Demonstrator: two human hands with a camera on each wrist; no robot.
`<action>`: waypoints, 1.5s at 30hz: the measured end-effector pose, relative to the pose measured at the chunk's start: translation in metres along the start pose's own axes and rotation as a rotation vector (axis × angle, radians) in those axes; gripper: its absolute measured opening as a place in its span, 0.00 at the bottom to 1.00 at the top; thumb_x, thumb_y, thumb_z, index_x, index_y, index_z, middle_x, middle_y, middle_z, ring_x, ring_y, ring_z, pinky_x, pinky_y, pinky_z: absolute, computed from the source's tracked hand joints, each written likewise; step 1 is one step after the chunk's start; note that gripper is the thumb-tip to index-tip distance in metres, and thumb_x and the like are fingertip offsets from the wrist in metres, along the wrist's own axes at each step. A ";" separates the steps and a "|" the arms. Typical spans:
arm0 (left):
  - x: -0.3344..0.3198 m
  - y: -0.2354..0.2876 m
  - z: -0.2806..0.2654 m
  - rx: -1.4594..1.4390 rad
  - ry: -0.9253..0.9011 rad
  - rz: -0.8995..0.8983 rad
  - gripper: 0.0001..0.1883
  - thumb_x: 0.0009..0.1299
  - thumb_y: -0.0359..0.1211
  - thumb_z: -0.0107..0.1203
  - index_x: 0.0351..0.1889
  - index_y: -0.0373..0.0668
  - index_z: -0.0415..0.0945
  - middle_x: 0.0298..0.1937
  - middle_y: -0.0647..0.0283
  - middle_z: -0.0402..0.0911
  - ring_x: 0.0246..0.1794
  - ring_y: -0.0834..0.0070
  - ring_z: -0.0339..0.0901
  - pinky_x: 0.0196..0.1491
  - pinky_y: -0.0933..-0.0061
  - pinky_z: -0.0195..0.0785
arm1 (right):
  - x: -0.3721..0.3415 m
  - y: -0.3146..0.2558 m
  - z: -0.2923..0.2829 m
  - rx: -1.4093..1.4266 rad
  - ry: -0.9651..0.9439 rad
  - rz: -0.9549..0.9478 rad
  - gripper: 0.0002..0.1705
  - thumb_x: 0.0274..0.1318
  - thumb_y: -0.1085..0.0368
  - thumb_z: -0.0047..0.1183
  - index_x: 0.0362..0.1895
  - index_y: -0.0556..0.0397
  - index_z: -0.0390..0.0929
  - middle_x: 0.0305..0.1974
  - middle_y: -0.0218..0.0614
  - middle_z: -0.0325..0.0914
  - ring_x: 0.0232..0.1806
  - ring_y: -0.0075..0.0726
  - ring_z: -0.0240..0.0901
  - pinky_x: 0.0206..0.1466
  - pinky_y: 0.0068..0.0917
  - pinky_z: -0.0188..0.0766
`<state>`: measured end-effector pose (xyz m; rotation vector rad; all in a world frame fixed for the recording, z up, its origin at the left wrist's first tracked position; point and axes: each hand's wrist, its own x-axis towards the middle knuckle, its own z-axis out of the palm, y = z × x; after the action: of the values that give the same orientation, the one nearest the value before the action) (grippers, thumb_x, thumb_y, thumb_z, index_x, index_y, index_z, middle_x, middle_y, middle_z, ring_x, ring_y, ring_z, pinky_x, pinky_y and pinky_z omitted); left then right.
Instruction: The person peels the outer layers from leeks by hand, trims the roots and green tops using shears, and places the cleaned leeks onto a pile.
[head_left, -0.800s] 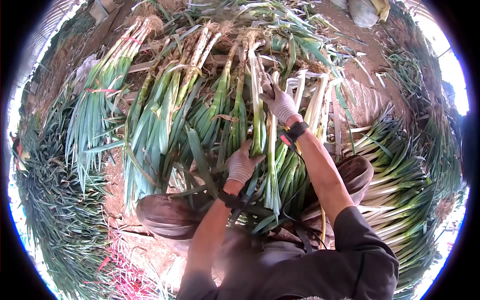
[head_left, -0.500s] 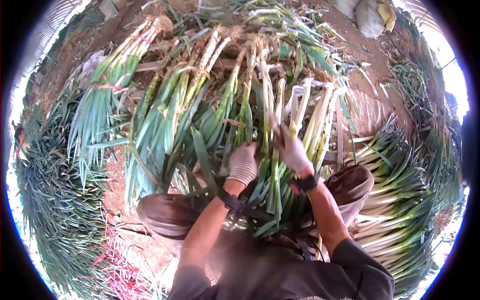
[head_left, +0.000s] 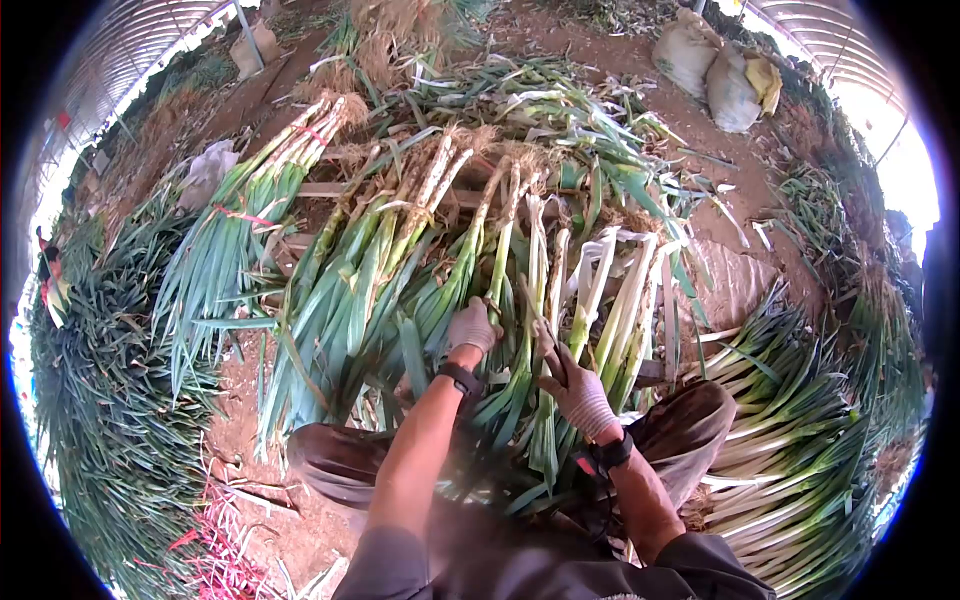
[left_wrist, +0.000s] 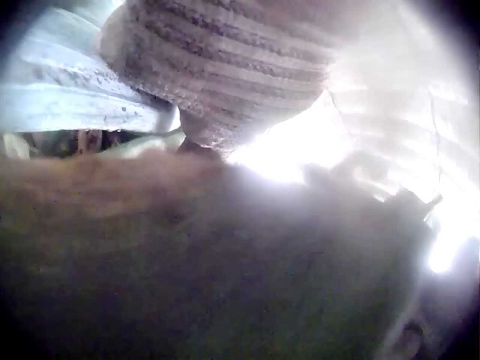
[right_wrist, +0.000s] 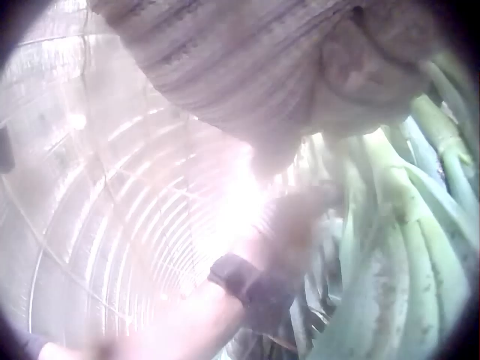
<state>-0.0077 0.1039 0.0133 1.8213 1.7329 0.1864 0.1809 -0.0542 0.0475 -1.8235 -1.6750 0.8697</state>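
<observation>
In the head view, long green onions (head_left: 462,250) with roots and pale stems at the far end lie across the middle. My gloved left hand (head_left: 473,327) grips a green onion stalk (head_left: 506,232) partway down among the leaves. To its right, my gloved right hand (head_left: 582,395) is over paler, peeled stalks (head_left: 540,260). A thin dark strip shows along the right hand's fingers; I cannot tell whether it is something held. The right wrist view shows curled fingers (right_wrist: 352,60) of the glove close above green leaves (right_wrist: 405,247). In the left wrist view, the striped glove (left_wrist: 225,67) is partly hidden by a blurred dark shape.
A bundle tied with red bands (head_left: 250,190) lies to the left. Stacked white-stemmed green onions (head_left: 770,430) line the right side, and a leafy heap (head_left: 120,400) fills the left. Pink ties (head_left: 225,540) lie at lower left. Sacks (head_left: 715,70) stand at the back.
The head view has tilted up. My right hand has come down from the upper stems toward my body, apart from the left. My left hand has moved further up among the stalks.
</observation>
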 end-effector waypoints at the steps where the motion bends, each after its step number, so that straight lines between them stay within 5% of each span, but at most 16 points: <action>1: -0.004 0.001 -0.001 -0.034 0.004 0.017 0.34 0.54 0.44 0.73 0.53 0.38 0.68 0.41 0.43 0.84 0.47 0.47 0.82 0.51 0.54 0.73 | 0.000 -0.013 -0.007 -0.059 0.028 -0.003 0.44 0.60 0.46 0.60 0.72 0.54 0.58 0.37 0.61 0.80 0.41 0.68 0.79 0.40 0.51 0.74; 3: -0.021 0.001 0.001 -0.100 0.002 0.049 0.34 0.54 0.43 0.73 0.53 0.38 0.69 0.43 0.43 0.84 0.48 0.47 0.81 0.52 0.53 0.73 | -0.013 -0.040 -0.028 -0.060 -0.045 0.168 0.44 0.58 0.49 0.62 0.72 0.53 0.58 0.40 0.61 0.80 0.42 0.68 0.79 0.42 0.49 0.75; 12: -0.075 -0.018 0.020 -0.279 0.036 0.149 0.22 0.67 0.39 0.60 0.55 0.38 0.72 0.40 0.37 0.81 0.47 0.41 0.78 0.49 0.48 0.70 | -0.063 -0.032 -0.011 -0.079 -0.098 -0.008 0.46 0.60 0.47 0.60 0.73 0.58 0.55 0.37 0.63 0.80 0.40 0.68 0.79 0.41 0.50 0.75; 15: -0.069 -0.031 0.022 -0.338 0.139 0.275 0.19 0.67 0.38 0.61 0.51 0.38 0.75 0.41 0.38 0.81 0.45 0.40 0.78 0.47 0.50 0.72 | -0.075 -0.035 -0.010 -0.072 -0.086 0.075 0.46 0.59 0.47 0.61 0.72 0.57 0.56 0.35 0.62 0.79 0.36 0.68 0.79 0.37 0.51 0.74; 23: -0.065 -0.035 0.022 -0.286 0.108 0.201 0.22 0.62 0.39 0.66 0.47 0.32 0.77 0.40 0.38 0.82 0.45 0.42 0.79 0.48 0.51 0.72 | -0.091 -0.049 0.001 -0.060 -0.191 0.112 0.47 0.60 0.45 0.59 0.72 0.60 0.55 0.36 0.64 0.78 0.39 0.69 0.78 0.40 0.51 0.73; 36: -0.062 -0.038 0.026 -0.462 0.025 0.189 0.17 0.65 0.36 0.61 0.46 0.33 0.79 0.39 0.38 0.82 0.43 0.42 0.80 0.46 0.54 0.73 | -0.001 -0.035 0.015 -0.172 -0.060 0.097 0.42 0.60 0.42 0.56 0.70 0.49 0.56 0.32 0.63 0.79 0.37 0.72 0.77 0.40 0.59 0.71; 45: -0.063 -0.041 0.022 -0.497 -0.025 0.192 0.19 0.65 0.38 0.60 0.48 0.33 0.78 0.42 0.37 0.81 0.48 0.41 0.78 0.50 0.52 0.70 | 0.082 -0.020 0.014 -0.242 0.049 0.078 0.41 0.61 0.39 0.54 0.66 0.53 0.60 0.35 0.63 0.80 0.40 0.71 0.78 0.42 0.57 0.73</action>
<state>-0.0406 0.0358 -0.0060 1.6008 1.3390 0.6121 0.1598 0.0283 0.0440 -2.0644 -1.7521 0.6708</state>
